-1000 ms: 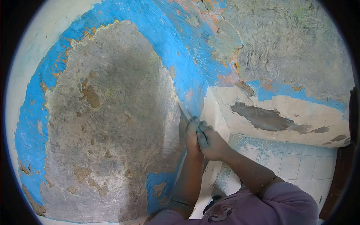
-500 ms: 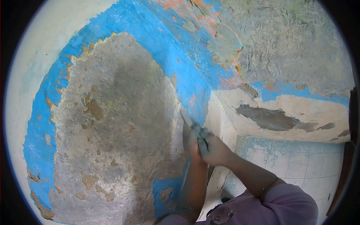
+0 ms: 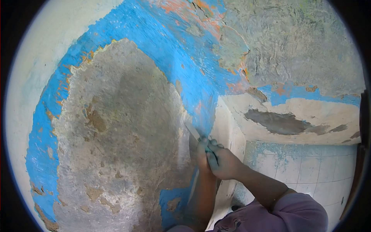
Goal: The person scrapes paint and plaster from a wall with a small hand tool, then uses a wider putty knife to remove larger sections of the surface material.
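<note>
A scraper (image 3: pixel 193 131) with a flat pale blade points up and left, its tip against the wall where the bare grey patch (image 3: pixel 127 116) meets the blue paint (image 3: pixel 185 73). My left hand (image 3: pixel 203 152) is closed round the scraper's handle. Pressed against it on the right, my right hand (image 3: pixel 223 160) is closed round the handle's lower end. The fingers hide most of the handle, and both hands look dusty.
Rough grey plaster (image 3: pixel 293 46) covers the upper right. Below it runs a cream ledge (image 3: pixel 336 116) with a dark worn patch. White tiles (image 3: pixel 305 166) lie lower right, beside a dark brown edge (image 3: pixel 357 166).
Both hands and the scraper have moved down and slightly right, and the blade tip sits lower along the paint edge. The view has shifted a little. Both hands keep their hold.
</note>
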Demonstrator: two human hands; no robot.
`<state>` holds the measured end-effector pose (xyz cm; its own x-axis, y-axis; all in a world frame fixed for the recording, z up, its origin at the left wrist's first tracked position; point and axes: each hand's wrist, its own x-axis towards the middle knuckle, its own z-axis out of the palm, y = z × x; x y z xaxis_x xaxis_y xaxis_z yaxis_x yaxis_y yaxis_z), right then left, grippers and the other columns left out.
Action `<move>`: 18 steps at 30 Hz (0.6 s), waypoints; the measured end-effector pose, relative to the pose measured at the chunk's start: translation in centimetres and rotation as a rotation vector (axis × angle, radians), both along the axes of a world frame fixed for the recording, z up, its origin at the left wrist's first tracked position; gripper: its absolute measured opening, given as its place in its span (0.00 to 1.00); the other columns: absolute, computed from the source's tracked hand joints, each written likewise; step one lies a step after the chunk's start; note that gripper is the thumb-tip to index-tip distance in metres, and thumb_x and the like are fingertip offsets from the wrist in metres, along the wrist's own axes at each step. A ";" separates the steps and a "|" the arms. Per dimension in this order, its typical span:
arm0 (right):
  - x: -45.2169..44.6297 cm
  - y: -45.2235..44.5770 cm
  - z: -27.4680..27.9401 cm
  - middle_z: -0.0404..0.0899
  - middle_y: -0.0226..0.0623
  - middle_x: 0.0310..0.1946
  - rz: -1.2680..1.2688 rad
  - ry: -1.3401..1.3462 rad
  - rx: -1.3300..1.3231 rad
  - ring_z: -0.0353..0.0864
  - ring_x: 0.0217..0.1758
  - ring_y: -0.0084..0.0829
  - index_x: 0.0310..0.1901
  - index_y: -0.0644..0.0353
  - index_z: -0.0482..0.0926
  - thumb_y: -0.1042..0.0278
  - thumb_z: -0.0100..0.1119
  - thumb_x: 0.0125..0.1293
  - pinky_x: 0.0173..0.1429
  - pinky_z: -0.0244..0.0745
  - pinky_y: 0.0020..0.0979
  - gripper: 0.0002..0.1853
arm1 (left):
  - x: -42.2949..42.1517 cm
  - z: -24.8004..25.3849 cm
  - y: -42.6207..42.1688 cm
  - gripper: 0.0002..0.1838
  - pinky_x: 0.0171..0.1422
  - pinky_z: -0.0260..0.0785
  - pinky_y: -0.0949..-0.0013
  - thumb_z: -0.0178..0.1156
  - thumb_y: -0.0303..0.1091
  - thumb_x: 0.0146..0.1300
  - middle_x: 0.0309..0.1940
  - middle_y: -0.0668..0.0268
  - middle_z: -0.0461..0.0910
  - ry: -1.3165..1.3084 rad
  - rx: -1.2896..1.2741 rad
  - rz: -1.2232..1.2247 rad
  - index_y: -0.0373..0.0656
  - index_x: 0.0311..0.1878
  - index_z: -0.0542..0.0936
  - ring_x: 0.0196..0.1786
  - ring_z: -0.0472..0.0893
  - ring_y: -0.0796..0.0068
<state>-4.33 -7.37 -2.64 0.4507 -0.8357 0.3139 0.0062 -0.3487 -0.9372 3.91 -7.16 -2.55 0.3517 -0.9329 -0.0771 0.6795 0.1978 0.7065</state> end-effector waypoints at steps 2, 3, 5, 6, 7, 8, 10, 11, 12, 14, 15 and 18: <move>0.5 -0.3 -0.6 0.73 0.58 0.33 -0.019 -0.037 -0.066 0.75 0.33 0.53 0.51 0.70 0.68 0.72 0.44 0.64 0.42 0.71 0.42 0.15 | 0.4 0.0 -0.3 0.09 0.34 0.72 0.69 0.54 0.34 0.61 0.28 0.68 0.71 0.019 -0.007 0.081 0.47 0.43 0.70 0.29 0.74 0.75; 0.3 -1.1 0.2 0.73 0.57 0.34 0.031 0.020 0.030 0.75 0.33 0.52 0.51 0.70 0.68 0.72 0.43 0.64 0.42 0.71 0.42 0.15 | 0.9 -0.2 -0.9 0.08 0.34 0.72 0.69 0.54 0.34 0.61 0.28 0.69 0.71 -0.031 0.020 0.035 0.47 0.42 0.70 0.30 0.74 0.75; -0.1 -1.3 0.5 0.73 0.57 0.35 0.085 0.086 0.125 0.75 0.33 0.52 0.52 0.70 0.67 0.73 0.43 0.64 0.42 0.71 0.41 0.16 | 1.0 -0.4 -1.0 0.08 0.34 0.72 0.69 0.54 0.34 0.61 0.28 0.69 0.71 -0.073 0.045 -0.009 0.47 0.42 0.70 0.31 0.74 0.75; -0.3 -1.1 0.5 0.73 0.57 0.35 0.080 0.070 0.129 0.75 0.33 0.52 0.52 0.69 0.67 0.73 0.43 0.64 0.42 0.71 0.41 0.16 | 0.7 -0.3 -0.8 0.07 0.34 0.72 0.68 0.54 0.34 0.61 0.28 0.69 0.71 -0.068 0.053 -0.008 0.47 0.42 0.70 0.31 0.74 0.74; -0.4 -0.9 0.4 0.73 0.56 0.36 0.076 0.052 0.135 0.75 0.33 0.52 0.52 0.69 0.67 0.73 0.43 0.64 0.42 0.71 0.41 0.16 | 0.5 -0.3 -0.6 0.07 0.34 0.72 0.68 0.54 0.34 0.61 0.28 0.69 0.71 -0.065 0.062 -0.007 0.47 0.42 0.70 0.32 0.75 0.74; -0.4 -0.5 0.1 0.73 0.56 0.36 0.075 0.050 0.131 0.75 0.33 0.52 0.52 0.69 0.67 0.73 0.43 0.64 0.42 0.71 0.41 0.16 | 0.5 -0.5 -0.3 0.07 0.34 0.72 0.68 0.54 0.34 0.61 0.28 0.69 0.71 -0.068 0.057 -0.008 0.47 0.42 0.70 0.32 0.75 0.74; -0.1 0.4 -0.3 0.73 0.56 0.37 0.048 0.009 0.012 0.75 0.36 0.52 0.53 0.68 0.67 0.73 0.44 0.64 0.44 0.71 0.40 0.16 | 0.5 -0.9 0.4 0.08 0.35 0.72 0.67 0.54 0.34 0.61 0.28 0.68 0.72 0.025 0.050 0.057 0.48 0.42 0.70 0.30 0.75 0.72; 0.1 -0.1 -0.2 0.73 0.56 0.37 0.046 0.004 0.019 0.75 0.36 0.52 0.53 0.68 0.67 0.73 0.44 0.64 0.44 0.71 0.40 0.16 | 0.9 -0.9 0.0 0.08 0.35 0.72 0.67 0.54 0.34 0.61 0.28 0.68 0.72 0.021 0.057 0.054 0.48 0.42 0.70 0.30 0.75 0.72; 0.1 -1.1 0.6 0.72 0.56 0.39 0.095 0.055 0.129 0.75 0.38 0.52 0.54 0.68 0.66 0.74 0.44 0.64 0.45 0.70 0.41 0.17 | 1.1 -0.2 -0.5 0.08 0.35 0.72 0.68 0.54 0.34 0.61 0.27 0.68 0.72 -0.025 0.047 0.008 0.48 0.42 0.70 0.30 0.76 0.72; 0.2 -1.4 0.7 0.72 0.56 0.41 0.144 0.108 0.238 0.74 0.41 0.52 0.54 0.67 0.66 0.74 0.43 0.63 0.47 0.70 0.42 0.17 | 0.8 0.6 -1.0 0.08 0.34 0.72 0.68 0.54 0.35 0.61 0.27 0.68 0.73 -0.067 0.037 -0.040 0.48 0.43 0.70 0.29 0.76 0.72; 0.0 -1.4 0.3 0.73 0.56 0.39 0.088 0.071 0.180 0.74 0.41 0.52 0.53 0.68 0.67 0.74 0.43 0.63 0.47 0.70 0.42 0.16 | 0.3 0.8 -1.1 0.09 0.34 0.72 0.68 0.54 0.35 0.61 0.26 0.68 0.73 -0.055 0.066 -0.019 0.47 0.43 0.70 0.29 0.76 0.72; -0.2 -0.1 -0.4 0.74 0.56 0.36 0.010 -0.003 0.072 0.75 0.41 0.52 0.50 0.68 0.69 0.74 0.43 0.63 0.47 0.70 0.43 0.14 | -0.4 0.0 -0.2 0.10 0.34 0.72 0.68 0.55 0.36 0.61 0.26 0.67 0.72 -0.029 0.045 0.024 0.46 0.44 0.70 0.28 0.75 0.73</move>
<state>-4.49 -7.44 -3.03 0.4583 -0.8515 0.2547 0.0120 -0.2806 -0.9598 3.54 -7.33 -2.52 0.3762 -0.9202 -0.1079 0.6543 0.1814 0.7341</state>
